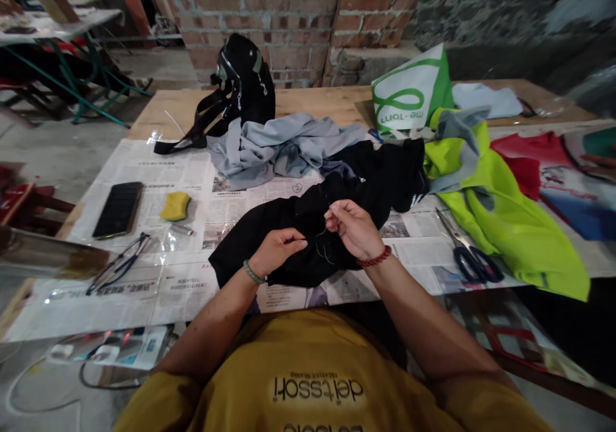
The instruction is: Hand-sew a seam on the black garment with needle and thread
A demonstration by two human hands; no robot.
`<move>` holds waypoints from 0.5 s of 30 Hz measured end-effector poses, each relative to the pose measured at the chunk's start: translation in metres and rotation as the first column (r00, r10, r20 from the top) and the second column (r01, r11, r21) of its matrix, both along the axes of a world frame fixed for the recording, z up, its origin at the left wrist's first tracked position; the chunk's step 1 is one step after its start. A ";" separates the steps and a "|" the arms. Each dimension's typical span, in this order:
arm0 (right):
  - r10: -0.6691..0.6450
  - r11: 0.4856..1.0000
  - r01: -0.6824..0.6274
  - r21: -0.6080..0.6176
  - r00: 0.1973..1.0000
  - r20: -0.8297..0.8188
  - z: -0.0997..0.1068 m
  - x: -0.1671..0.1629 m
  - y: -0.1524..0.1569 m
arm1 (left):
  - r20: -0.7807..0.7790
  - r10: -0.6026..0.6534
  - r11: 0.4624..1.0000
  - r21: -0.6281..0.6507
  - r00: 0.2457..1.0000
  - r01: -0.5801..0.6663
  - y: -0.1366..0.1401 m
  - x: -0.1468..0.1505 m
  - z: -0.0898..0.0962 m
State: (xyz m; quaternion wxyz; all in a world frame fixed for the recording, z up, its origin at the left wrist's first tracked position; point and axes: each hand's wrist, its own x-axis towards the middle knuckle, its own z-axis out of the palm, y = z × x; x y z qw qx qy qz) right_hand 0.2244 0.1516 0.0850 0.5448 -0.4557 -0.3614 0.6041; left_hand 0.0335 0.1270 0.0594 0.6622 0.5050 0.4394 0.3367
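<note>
Right grip [356,230] pinches pale thread [321,233] above black cloth [250,233]; whether left grip [276,250] clasps the cloth I cannot tell; scissors [462,243] lie at three o'clock.

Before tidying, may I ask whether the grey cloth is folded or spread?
Neither: the grey cloth lies bunched, heaped in loose, uneven wrinkles.

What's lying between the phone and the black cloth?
In the head view, a yellow sponge and a small pale tube lie on the newspaper between the phone and the black cloth.
</note>
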 end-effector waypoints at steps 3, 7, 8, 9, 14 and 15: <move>0.121 0.992 -0.122 -0.032 0.991 -0.050 0.004 -0.002 -0.002 | -0.008 0.019 0.998 -0.051 1.000 -0.019 0.001 -0.001 0.000; 0.102 0.993 -0.100 0.069 0.995 -0.016 0.017 0.002 0.011 | 0.006 0.065 0.993 -0.099 0.998 -0.064 0.003 -0.002 0.000; 0.068 0.991 -0.070 0.118 0.998 0.020 0.021 0.004 0.016 | 0.017 0.069 0.992 -0.109 0.997 -0.067 0.003 -0.002 0.000; 0.031 0.984 -0.042 0.174 0.998 0.062 0.026 0.007 0.021 | 0.027 0.069 0.991 -0.116 0.997 -0.066 0.003 -0.002 -0.001; -0.157 0.902 0.030 0.430 0.952 0.263 0.045 0.027 0.046 | 0.043 0.069 0.991 -0.121 0.997 -0.063 0.004 -0.003 -0.001; -0.184 0.887 0.032 0.461 0.939 0.289 0.047 0.032 0.050 | 0.042 0.070 0.991 -0.121 0.997 -0.064 0.004 -0.003 -0.001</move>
